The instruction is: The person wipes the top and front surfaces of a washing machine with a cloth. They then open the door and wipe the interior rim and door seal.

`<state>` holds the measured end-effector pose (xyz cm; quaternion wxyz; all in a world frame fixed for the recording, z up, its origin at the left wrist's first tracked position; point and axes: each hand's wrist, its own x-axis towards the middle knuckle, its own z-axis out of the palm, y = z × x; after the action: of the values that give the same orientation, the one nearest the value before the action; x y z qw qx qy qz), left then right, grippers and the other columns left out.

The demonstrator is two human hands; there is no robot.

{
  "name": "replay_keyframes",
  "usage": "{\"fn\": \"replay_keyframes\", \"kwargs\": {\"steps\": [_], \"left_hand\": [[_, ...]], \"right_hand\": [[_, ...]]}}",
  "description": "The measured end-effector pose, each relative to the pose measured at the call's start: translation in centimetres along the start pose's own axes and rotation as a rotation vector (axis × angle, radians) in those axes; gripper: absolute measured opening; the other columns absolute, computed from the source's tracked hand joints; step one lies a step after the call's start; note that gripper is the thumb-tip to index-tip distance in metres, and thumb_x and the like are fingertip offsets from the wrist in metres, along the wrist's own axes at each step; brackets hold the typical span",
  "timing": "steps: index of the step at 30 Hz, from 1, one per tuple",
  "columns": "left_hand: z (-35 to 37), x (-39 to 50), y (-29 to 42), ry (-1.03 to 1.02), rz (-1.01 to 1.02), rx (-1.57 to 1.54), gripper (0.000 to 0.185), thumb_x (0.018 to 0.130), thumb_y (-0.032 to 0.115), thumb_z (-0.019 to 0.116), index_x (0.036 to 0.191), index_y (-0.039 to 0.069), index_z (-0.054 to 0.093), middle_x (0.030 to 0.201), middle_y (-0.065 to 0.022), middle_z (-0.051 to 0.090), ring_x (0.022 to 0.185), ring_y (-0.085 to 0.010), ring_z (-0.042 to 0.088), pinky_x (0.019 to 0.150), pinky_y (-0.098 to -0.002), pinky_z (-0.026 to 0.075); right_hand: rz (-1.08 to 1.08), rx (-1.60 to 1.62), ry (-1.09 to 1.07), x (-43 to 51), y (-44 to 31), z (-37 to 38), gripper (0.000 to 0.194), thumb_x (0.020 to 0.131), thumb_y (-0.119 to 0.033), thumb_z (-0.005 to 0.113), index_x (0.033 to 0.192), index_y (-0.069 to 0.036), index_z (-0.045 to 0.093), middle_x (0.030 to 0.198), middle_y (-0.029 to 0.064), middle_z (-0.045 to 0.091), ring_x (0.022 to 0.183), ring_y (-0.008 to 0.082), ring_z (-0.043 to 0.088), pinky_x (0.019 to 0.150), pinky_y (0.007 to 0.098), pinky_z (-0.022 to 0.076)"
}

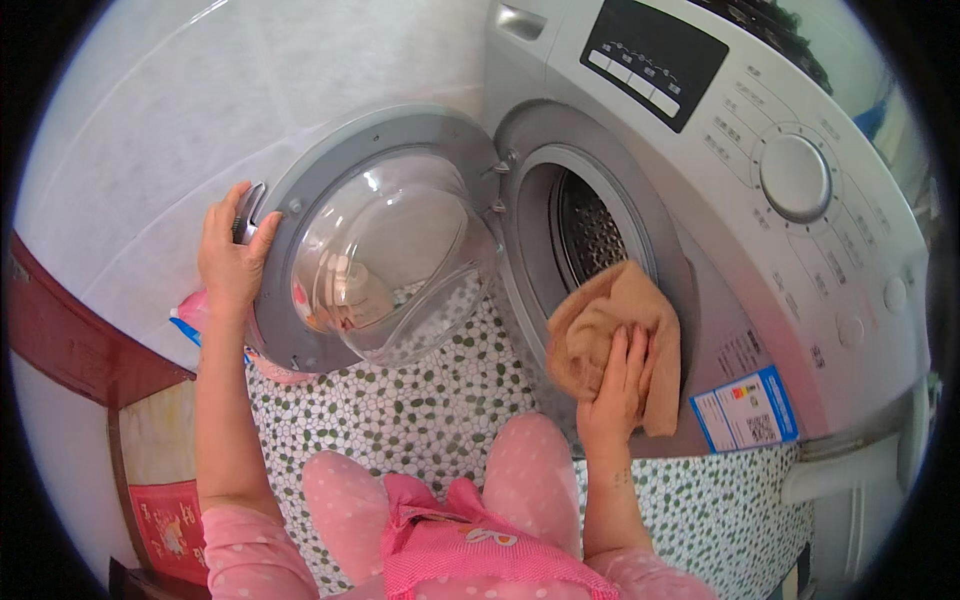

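Note:
A front-loading washing machine [739, 300] stands before me with its round door [457, 131] swung out to the left. My left hand [238, 251] grips the metal door handle [250, 217] at the door's outer edge. My right hand [621, 386] holds a folded tan cloth [604, 300] against the lower right of the door opening. The cloth covers part of the grey rim [652, 217]. Behind it the perforated metal drum [592, 217] shows. The door's clear glass bowl [390, 247] bulges towards the machine.
A control panel with a round dial [796, 178] and dark display [652, 52] tops the machine's front. An energy label [746, 411] sits low right. Below lies a pebble-patterned floor [420, 405]. A pink container [193, 309] stands behind my left forearm, near a red mat [169, 529].

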<state>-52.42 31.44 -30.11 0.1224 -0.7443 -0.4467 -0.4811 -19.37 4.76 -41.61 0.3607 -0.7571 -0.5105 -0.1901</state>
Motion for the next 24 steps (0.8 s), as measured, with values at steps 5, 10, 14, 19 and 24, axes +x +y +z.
{"fn": "replay_keyframes", "kwargs": {"steps": [5,10,14,19,24], "left_hand": [[0.6,0.4,-1.5,0.009,-0.007,-0.021,0.048,0.082,0.031,0.074,0.123,0.012,0.060,0.094,-0.0060,0.059,0.082,-0.0201,0.057,0.074,-0.0307,0.047],[0.6,0.2,-3.3,0.008,-0.001,-0.030,0.047,0.083,0.029,0.073,0.124,0.010,0.060,0.097,-0.0059,0.061,0.087,-0.0210,0.057,0.081,-0.0310,0.045],[1.4,0.0,-2.4,0.205,-0.013,0.185,0.045,0.085,0.021,0.071,0.126,0.008,0.058,0.119,-0.0123,0.056,0.112,-0.0255,0.050,0.098,-0.0374,0.036],[1.9,-7.8,2.7,0.418,-0.078,-0.100,0.043,0.082,0.008,0.068,0.124,0.007,0.057,0.137,-0.0190,0.042,0.127,-0.0329,0.037,0.105,-0.0451,0.030],[7.5,-16.7,7.2,-0.022,0.188,-0.561,0.033,0.071,0.002,0.067,0.103,0.010,0.064,0.120,-0.0123,0.049,0.113,-0.0336,0.043,0.096,-0.0464,0.034]], "right_hand": [[0.093,0.001,-0.012,3.0,-2.5,0.7,0.053,0.089,-0.018,0.058,0.139,-0.007,0.046,0.151,0.0194,0.031,0.137,0.0451,0.024,0.112,0.0545,0.0142],[0.031,0.099,0.069,7.8,-4.7,1.1,0.059,0.082,-0.013,0.059,0.139,-0.008,0.046,0.152,0.0172,0.031,0.138,0.0438,0.024,0.112,0.0547,0.0132],[-0.034,0.011,0.128,11.0,-5.9,1.9,0.060,0.080,-0.009,0.057,0.139,-0.007,0.045,0.150,0.0166,0.035,0.136,0.0442,0.028,0.112,0.0540,0.0174],[-0.113,-0.086,0.116,15.7,-7.5,4.1,0.057,0.080,-0.005,0.058,0.135,-0.002,0.048,0.146,0.0181,0.040,0.136,0.0438,0.029,0.112,0.0480,0.0240],[-0.282,-0.445,0.052,19.7,-7.2,7.6,0.055,0.077,-0.007,0.063,0.129,0.001,0.049,0.145,0.0173,0.040,0.135,0.0367,0.035,0.111,0.0454,0.0285]]}}
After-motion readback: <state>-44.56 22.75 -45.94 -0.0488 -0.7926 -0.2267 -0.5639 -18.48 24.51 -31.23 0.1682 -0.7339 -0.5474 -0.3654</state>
